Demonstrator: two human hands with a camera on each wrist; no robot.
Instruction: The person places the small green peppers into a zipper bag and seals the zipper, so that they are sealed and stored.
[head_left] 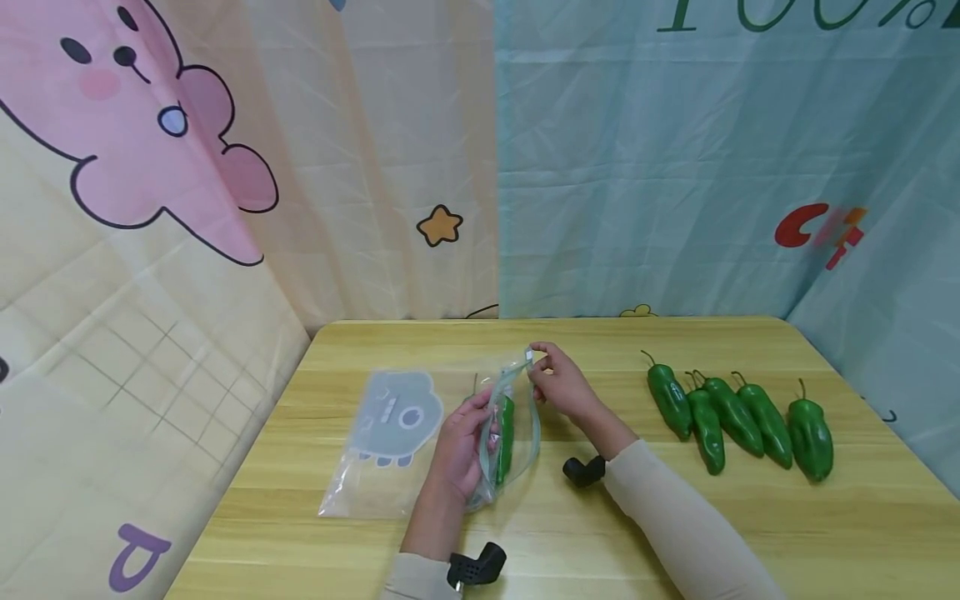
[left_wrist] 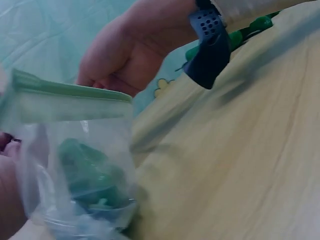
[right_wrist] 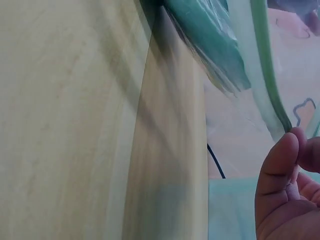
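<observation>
Left grip (head_left: 461, 443) and right grip (head_left: 561, 385) on bag (head_left: 486, 468), pepper (head_left: 506, 437) inside, five peppers (head_left: 732, 415) rightward

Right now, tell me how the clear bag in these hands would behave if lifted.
The bag will likely flop, since its thin plastic visibly wrinkles. The green pepper inside probably adds most of the weight. The zip strip may be stiffer, as it looks thicker.

In the head view, the upper left corner cuts off the pink bear (head_left: 142, 133), and the top edge cuts the tall writing (head_left: 680, 15) at the upper right. The 2 sleeves (head_left: 690, 525) run off the bottom. In the left wrist view, the left edge chops the left hand (left_wrist: 10, 195), the pepper (left_wrist: 92, 170) looks blurry through the bag (left_wrist: 82, 107), and the bag's top hides the fingertips of the right hand (left_wrist: 122, 57).
</observation>
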